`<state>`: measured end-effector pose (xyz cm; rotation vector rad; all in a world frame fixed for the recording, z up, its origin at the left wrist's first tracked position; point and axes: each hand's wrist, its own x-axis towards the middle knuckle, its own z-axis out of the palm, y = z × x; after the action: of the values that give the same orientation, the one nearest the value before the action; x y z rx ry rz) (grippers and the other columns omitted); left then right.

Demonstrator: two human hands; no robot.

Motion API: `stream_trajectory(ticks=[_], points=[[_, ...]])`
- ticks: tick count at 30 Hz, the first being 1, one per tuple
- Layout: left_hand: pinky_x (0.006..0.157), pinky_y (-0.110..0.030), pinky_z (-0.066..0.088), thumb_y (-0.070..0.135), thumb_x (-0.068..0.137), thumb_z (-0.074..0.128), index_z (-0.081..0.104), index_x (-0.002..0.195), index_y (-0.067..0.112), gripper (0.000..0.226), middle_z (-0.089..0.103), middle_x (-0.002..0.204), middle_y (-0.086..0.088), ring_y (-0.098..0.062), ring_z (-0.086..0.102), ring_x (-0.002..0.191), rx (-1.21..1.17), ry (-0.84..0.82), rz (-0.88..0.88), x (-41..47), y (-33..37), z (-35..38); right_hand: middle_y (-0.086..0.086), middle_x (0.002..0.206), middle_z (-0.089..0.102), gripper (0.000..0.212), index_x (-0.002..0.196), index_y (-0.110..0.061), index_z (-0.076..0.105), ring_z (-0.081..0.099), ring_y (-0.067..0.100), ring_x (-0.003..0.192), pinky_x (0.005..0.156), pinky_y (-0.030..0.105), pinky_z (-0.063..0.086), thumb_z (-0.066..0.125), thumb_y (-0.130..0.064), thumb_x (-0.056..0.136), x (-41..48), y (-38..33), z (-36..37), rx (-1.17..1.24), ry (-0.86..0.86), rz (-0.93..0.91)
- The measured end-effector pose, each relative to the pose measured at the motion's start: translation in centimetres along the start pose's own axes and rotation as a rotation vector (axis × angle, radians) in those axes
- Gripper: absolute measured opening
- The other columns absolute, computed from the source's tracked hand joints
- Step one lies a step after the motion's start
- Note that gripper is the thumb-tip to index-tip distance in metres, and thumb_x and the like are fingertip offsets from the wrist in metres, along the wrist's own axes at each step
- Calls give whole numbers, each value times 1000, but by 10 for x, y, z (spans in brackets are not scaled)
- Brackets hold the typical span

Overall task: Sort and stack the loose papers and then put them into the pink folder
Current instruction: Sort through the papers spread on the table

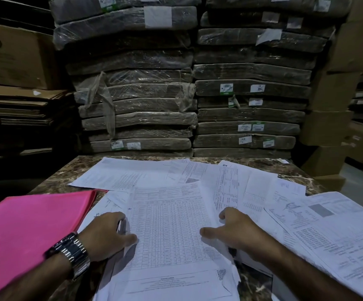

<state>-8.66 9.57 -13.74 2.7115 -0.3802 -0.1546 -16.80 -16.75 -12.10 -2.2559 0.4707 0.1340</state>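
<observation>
White loose papers [339, 227], surely light and floppy, cover the marble table [67, 170]. My left hand [109, 233] and right hand [238, 232] pinch the gridded sheet [169, 222] by its side edges, thumbs on top; the pink folder [31, 231] lies left.

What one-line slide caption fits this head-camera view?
Paper sorting: left hand and right hand hold a gridded sheet over loose papers, pink folder alongside.

White printed papers [198, 181] lie flat, spread and overlapping at many angles, with a gridded sheet [172, 224] topmost in the middle. The pink folder [31, 227] lies closed just left, touching them.
</observation>
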Motion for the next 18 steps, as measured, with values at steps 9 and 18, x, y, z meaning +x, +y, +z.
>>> stream_trajectory(ticks=[9, 18], points=[[56, -20, 33, 47, 78, 68, 58, 93, 16, 36, 56, 82, 6, -8, 44, 66, -11, 31, 14, 1, 1, 3, -12, 86, 44, 51, 114, -17, 42, 54, 5, 78, 52, 19, 42, 75, -38, 81, 2, 3, -2, 290, -93, 57], [65, -14, 40, 47, 74, 73, 56, 102, 21, 41, 54, 106, 8, -8, 53, 92, 58, 1, 15, 2, 3, 4, 12, 100, 75, 54, 113, 1, 66, 74, 27, 88, 83, 45, 59, 86, -22, 69, 9, 3, 8, 634, -169, 161]])
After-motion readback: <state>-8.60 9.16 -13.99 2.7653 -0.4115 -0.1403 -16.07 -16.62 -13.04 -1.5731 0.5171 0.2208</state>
